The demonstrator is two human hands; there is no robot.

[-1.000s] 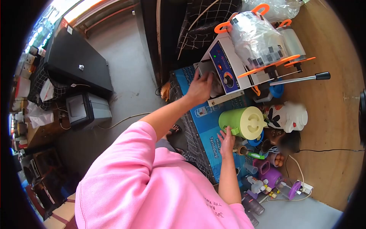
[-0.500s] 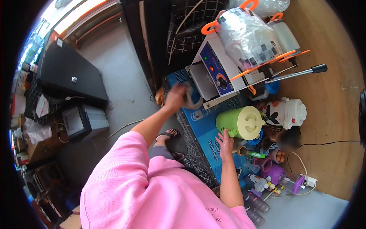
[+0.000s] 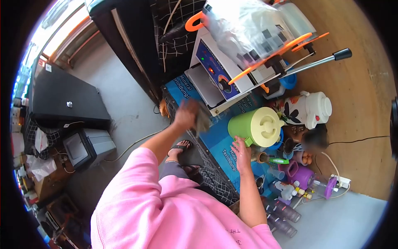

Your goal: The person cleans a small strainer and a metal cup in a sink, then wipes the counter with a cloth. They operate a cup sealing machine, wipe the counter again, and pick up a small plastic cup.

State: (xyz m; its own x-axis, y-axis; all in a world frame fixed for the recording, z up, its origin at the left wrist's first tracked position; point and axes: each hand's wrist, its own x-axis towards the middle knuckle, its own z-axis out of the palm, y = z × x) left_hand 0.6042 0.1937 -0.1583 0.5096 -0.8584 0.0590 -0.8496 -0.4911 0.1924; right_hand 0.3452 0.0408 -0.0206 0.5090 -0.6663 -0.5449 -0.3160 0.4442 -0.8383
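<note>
Green pitcher (image 3: 254,127): your right hand (image 3: 241,153) lies open at its handle (image 3: 248,142), probably to steady it. Your blurred left hand (image 3: 187,113) grips a bunched cloth (image 3: 203,121).

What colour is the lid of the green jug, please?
The lid is pale yellow, seen best in the head view.

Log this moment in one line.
left hand: holding greyish cloth, blurred, by blue mat | right hand: at handle of green pitcher, grip unclear | lid: on
</note>
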